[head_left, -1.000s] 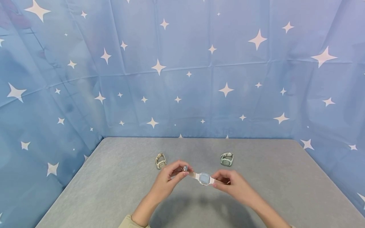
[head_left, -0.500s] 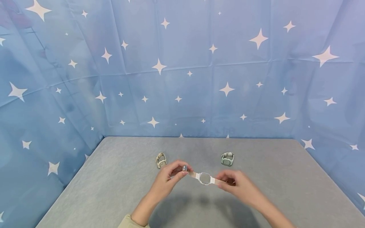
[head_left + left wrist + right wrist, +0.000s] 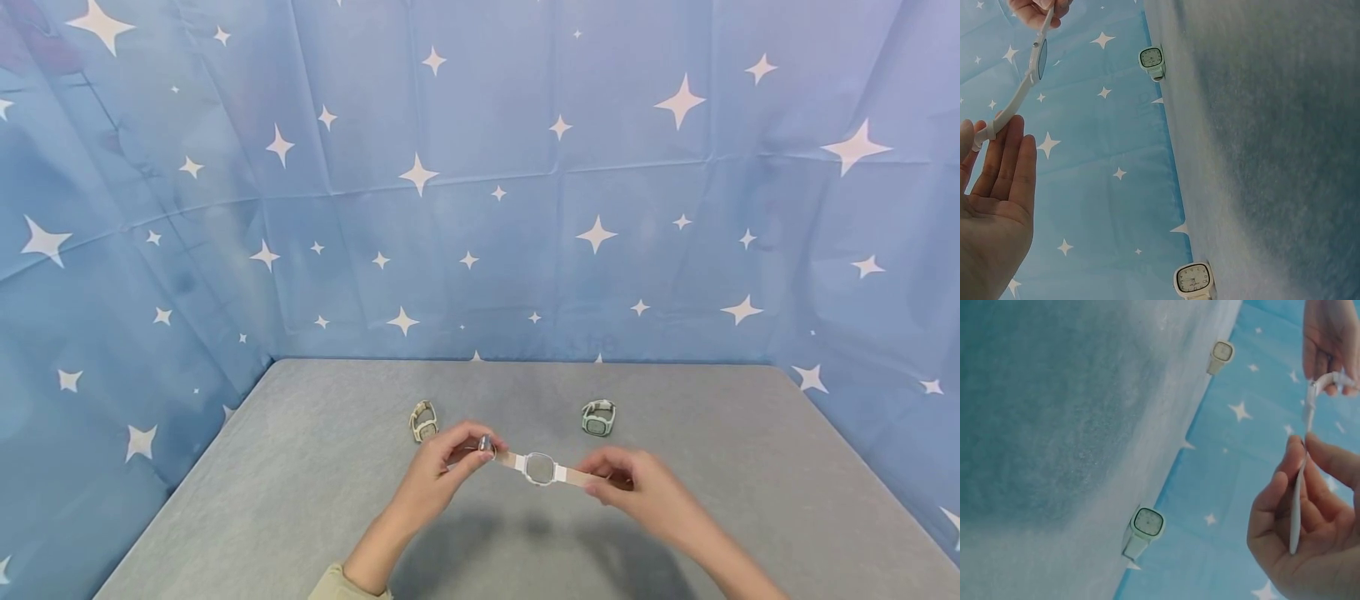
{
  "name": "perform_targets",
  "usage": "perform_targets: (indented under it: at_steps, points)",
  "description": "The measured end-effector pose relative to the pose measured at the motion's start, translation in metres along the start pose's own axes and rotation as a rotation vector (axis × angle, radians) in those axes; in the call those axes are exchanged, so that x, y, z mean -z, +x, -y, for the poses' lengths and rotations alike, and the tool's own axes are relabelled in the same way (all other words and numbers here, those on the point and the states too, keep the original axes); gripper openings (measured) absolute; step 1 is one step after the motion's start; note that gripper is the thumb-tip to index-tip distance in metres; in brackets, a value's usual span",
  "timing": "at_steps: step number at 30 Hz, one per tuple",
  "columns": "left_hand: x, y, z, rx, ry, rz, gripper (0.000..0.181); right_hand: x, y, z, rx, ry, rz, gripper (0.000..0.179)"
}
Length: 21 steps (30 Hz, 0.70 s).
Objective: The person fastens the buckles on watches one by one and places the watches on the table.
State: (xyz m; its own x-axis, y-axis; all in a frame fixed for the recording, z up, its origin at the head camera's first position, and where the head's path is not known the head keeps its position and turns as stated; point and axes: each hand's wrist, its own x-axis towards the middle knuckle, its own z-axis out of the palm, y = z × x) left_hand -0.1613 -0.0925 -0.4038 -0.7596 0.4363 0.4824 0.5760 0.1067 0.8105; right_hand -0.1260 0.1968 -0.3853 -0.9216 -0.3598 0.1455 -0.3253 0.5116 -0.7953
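A wristwatch (image 3: 540, 469) with a white square-cornered case is stretched out lengthwise in the air between the two hands. My left hand (image 3: 444, 468) pinches the buckle end of its strap; a shiny metal buckle (image 3: 487, 445) shows at the fingertips. In the left wrist view the strap (image 3: 1015, 103) bends away from those fingers up to the case. My right hand (image 3: 637, 487) pinches the other strap half between thumb and fingers. In the right wrist view the free strap end (image 3: 1295, 528) runs past the fingertips, in front of the palm.
On the grey table (image 3: 330, 467) a cream watch (image 3: 423, 422) lies beyond the left hand. A pale green watch (image 3: 597, 418) lies beyond the right hand. Behind the table hangs a blue cloth (image 3: 517, 275) with white stars.
My right hand has slid outward to the right along the strap, so more of it shows beside the case. The watch face has lost its bright bluish reflection. My left hand has stayed put.
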Motion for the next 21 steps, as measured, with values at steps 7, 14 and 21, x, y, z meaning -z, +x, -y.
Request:
perform_targets:
  at_steps: [7,14,21]
  points:
    - [0.0011,-0.0014,0.0011,0.011,0.004,-0.005,0.014,0.0033,-0.0042,-0.0030,0.012,0.021,-0.029,0.014]
    - [0.0014,-0.0017,0.0034,0.013,0.000,-0.004,0.014,0.0068,-0.0073,-0.0015,0.009,0.019,-0.046,0.018]
    - [0.0024,-0.0031,0.0039,0.034,0.006,-0.001,0.014,0.0083,-0.0084,-0.0047,0.074,0.046,-0.085,0.018]
